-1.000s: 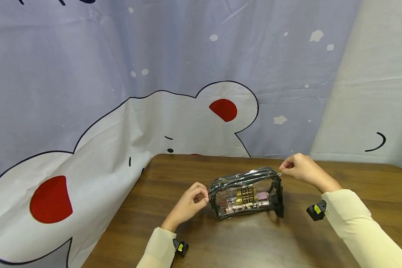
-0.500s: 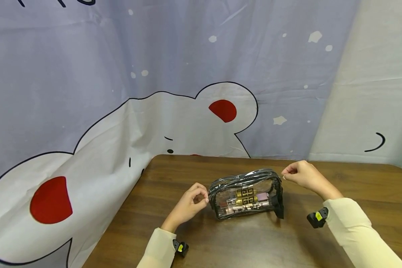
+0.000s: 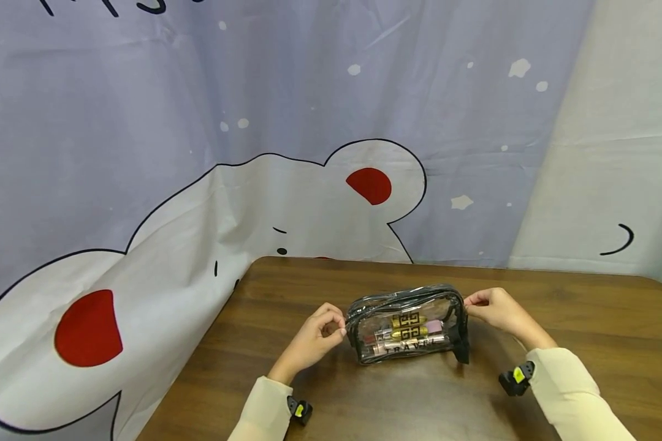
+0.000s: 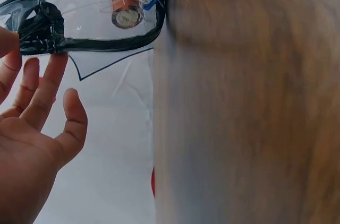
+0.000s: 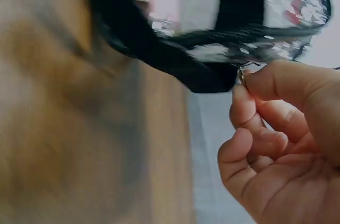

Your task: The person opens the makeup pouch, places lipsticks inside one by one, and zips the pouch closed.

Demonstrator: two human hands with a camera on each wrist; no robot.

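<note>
A clear pouch (image 3: 379,323) with black trim stands upright on the table, with "TRAVEL" printed on its front. Inside lie several cosmetic tubes (image 3: 410,332), some gold, one with a pink end. At the pouch's left top corner my left hand (image 3: 311,337) pinches its edge between thumb and finger; in the left wrist view this hand (image 4: 37,123) has its other fingers spread below the trim. My right hand (image 3: 502,312) is at the right end, where thumb and forefinger pinch a small metal zipper pull (image 5: 241,77), seen in the right wrist view. The zipper's teeth are too small to make out.
The wooden table (image 3: 408,404) reaches back to a printed fabric curtain (image 3: 287,73) with white bear shapes. Black wrist cameras (image 3: 300,410) are strapped to both sleeves.
My right hand has moved down and closer to the pouch's right end, staying at the zipper pull. The left hand keeps its hold on the left corner. The head view has shifted slightly.
</note>
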